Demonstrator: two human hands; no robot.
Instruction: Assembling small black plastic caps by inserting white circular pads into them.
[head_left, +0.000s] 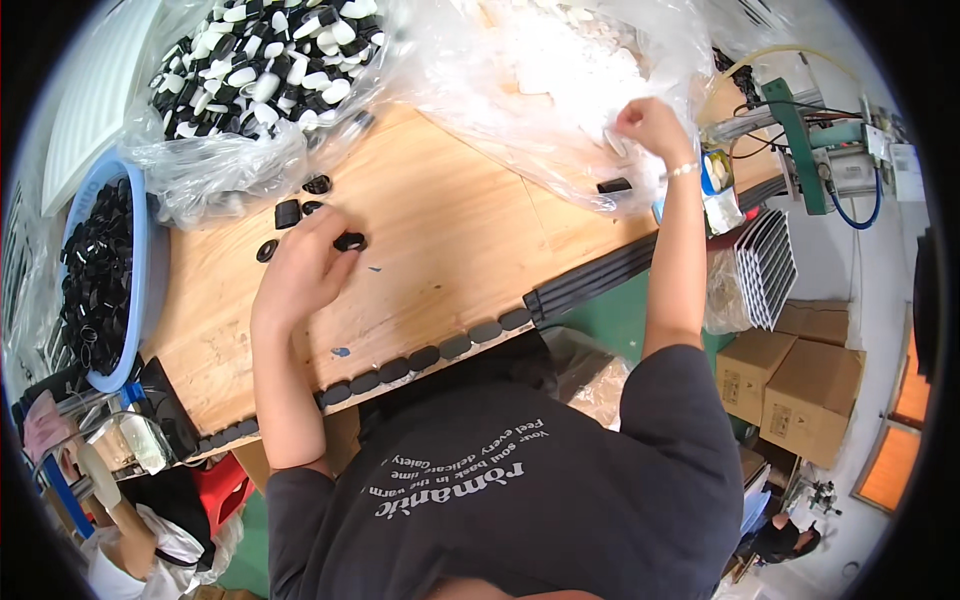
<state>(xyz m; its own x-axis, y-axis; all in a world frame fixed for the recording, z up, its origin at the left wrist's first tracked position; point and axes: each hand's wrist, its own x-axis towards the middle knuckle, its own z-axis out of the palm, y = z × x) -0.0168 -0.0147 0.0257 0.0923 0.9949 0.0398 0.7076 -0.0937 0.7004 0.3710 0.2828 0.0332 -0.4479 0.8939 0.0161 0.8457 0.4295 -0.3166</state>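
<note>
Left hand (300, 265) pinches a small, light, rigid black cap (350, 241) by its rim on the tabletop (440, 250); right hand (650, 128), grip closed, clutches soft, slippery clear plastic bag (540, 100).

The clear bag (560, 90) blurs its white contents; the blue tub (150, 290) is cut off.

A plywood workbench (440, 250) stands over green floor (620, 310), cardboard boxes (800, 380) beside it.

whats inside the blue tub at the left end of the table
The blue tub is heaped with small black caps, ring-shaped and all alike. Only the top layer shows; the tub's bottom and anything lower in the heap is covered.
</note>
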